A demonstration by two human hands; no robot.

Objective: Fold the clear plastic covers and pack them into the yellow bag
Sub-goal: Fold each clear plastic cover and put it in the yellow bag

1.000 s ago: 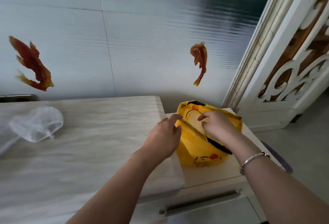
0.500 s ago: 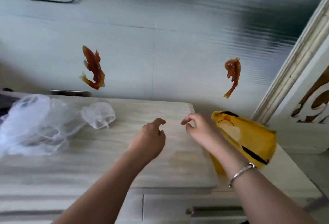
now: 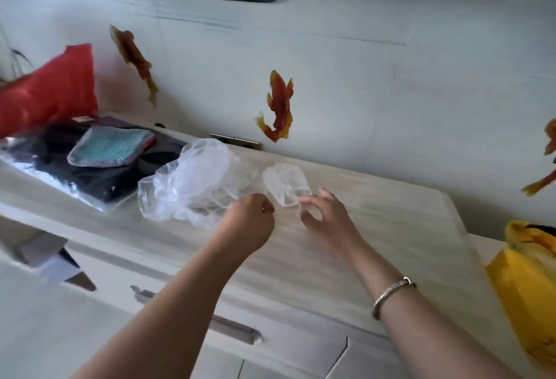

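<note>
Now your right hand (image 3: 323, 216), fingers spread and empty, touches the small clear cover (image 3: 287, 184); your left hand (image 3: 249, 222) hovers beside it, clenched. Thin, limp, slippery: pinch its gathered rim.

no readable text, labels or numbers anywhere

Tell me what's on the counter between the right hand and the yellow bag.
Nothing: in the head view, only bare wood-grain countertop lies between the right hand and the yellow bag.
</note>
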